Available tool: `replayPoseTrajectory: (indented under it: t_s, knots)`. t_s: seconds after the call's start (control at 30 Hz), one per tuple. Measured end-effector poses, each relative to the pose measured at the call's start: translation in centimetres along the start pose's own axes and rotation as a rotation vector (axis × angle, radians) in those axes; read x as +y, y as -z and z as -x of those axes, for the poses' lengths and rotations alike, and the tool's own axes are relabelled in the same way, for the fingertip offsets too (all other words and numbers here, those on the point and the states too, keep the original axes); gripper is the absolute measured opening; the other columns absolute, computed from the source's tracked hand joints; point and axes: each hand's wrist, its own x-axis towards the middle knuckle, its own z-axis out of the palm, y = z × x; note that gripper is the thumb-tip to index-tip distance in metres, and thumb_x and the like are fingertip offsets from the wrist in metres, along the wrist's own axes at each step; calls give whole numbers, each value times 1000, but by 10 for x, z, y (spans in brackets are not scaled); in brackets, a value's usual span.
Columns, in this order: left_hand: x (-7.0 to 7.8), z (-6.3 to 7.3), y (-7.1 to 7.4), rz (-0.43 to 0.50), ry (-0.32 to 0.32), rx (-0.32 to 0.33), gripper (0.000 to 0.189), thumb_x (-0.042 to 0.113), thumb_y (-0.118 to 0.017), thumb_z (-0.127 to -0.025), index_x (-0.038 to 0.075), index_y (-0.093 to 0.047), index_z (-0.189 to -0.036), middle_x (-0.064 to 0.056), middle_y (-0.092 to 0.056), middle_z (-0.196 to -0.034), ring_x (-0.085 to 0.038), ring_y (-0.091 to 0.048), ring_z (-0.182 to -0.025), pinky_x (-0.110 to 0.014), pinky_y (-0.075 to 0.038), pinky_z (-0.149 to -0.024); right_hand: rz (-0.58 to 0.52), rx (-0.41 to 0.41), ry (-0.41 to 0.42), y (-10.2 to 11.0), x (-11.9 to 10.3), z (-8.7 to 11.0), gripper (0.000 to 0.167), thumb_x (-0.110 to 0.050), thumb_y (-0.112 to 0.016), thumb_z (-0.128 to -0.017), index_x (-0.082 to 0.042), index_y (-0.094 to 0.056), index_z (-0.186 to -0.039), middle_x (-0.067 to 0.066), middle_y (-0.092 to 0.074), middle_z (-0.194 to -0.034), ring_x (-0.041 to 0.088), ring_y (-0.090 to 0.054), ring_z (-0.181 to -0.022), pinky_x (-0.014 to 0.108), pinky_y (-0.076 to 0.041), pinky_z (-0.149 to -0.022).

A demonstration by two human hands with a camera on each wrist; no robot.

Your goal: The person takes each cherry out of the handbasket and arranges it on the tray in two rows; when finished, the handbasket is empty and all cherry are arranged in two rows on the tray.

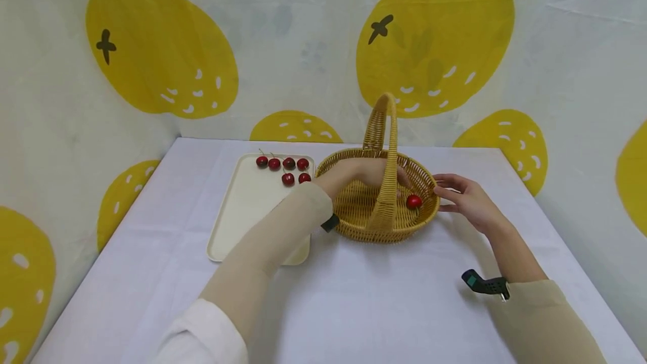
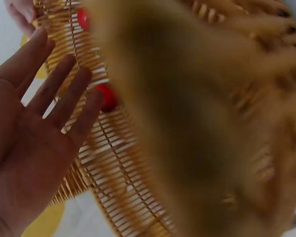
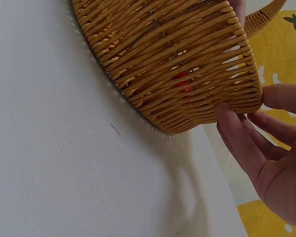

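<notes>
A wicker basket [image 1: 354, 228] with a tall arched handle stands on the table. My left hand [image 2: 39, 118] reaches inside it, passing behind the handle, with palm showing and fingers spread and fairly straight. Nothing is gripped in that hand; its fingertips lie by a red cherry [image 2: 106, 98] in the basket. Farther up in the left wrist view is another red cherry [image 2: 83, 19]. From the head, one cherry [image 1: 414, 201] shows at the basket's right side. My right hand [image 3: 281, 163] holds the basket's right rim between thumb and fingers, some fingers against the outer wall.
Left of the basket lies a cream tray [image 1: 242, 212], partly covered by my left forearm. Several cherries [image 1: 288, 163] sit near its far right corner. A white cloth covers the table [image 1: 384, 296]. Behind it hangs a backdrop [image 1: 303, 32] printed with yellow fruit.
</notes>
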Motion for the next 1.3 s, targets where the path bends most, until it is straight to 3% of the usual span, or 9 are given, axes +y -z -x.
replayPoseTrajectory:
  t_s: [0.2, 0.43, 0.63, 0.77, 1.0, 1.3]
  knots:
    - [4, -15, -5, 20, -19, -165, 47, 19, -59, -106, 11, -51, -152, -4, -48, -154, -16, -40, -143, -21, -31, -111, 1, -2, 3, -1, -2, 2, 61, -27, -57, -108, 7, -35, -153, 31, -42, -148, 4, -62, -104, 30, -58, -84]
    - [11, -20, -7, -48, -78, -235, 48, 14, -53, -108, 4, -45, -154, -9, -46, -156, -18, -35, -146, -20, -25, -114, 6, 1, 4, -2, -2, 3, 59, -26, -57, -108, 7, -36, -152, 31, -42, -147, 5, -61, -105, 31, -58, -85]
    - [13, -27, -9, -46, -27, -307, 51, 10, -51, -108, 6, -40, -157, -7, -40, -160, -17, -33, -147, -21, -28, -113, 11, -1, 3, -3, 0, 2, 60, -27, -57, -108, 6, -36, -153, 30, -43, -147, 4, -61, -104, 32, -58, -85]
    - [13, -29, -10, -47, -2, -323, 54, 3, -50, -107, 6, -37, -159, -6, -37, -162, -18, -33, -147, -19, -28, -112, 12, -4, 5, -3, 1, 0, 59, -27, -57, -107, 6, -37, -153, 30, -43, -147, 5, -61, -105, 32, -58, -85]
    - [24, -17, -7, -74, 9, -300, 50, 10, -53, -107, 7, -43, -156, -5, -42, -160, -12, -31, -147, -17, -24, -112, 12, -2, 11, -2, 1, -1, 59, -27, -57, -107, 6, -37, -152, 30, -44, -146, 4, -62, -103, 31, -58, -84]
    - [27, -13, -7, -20, 20, -276, 42, 1, -54, -104, 0, -53, -146, -13, -54, -146, -21, -46, -135, -17, -35, -104, 2, 5, 16, -1, -1, 0, 58, -26, -58, -107, 6, -38, -152, 29, -45, -145, 5, -62, -104, 30, -58, -83]
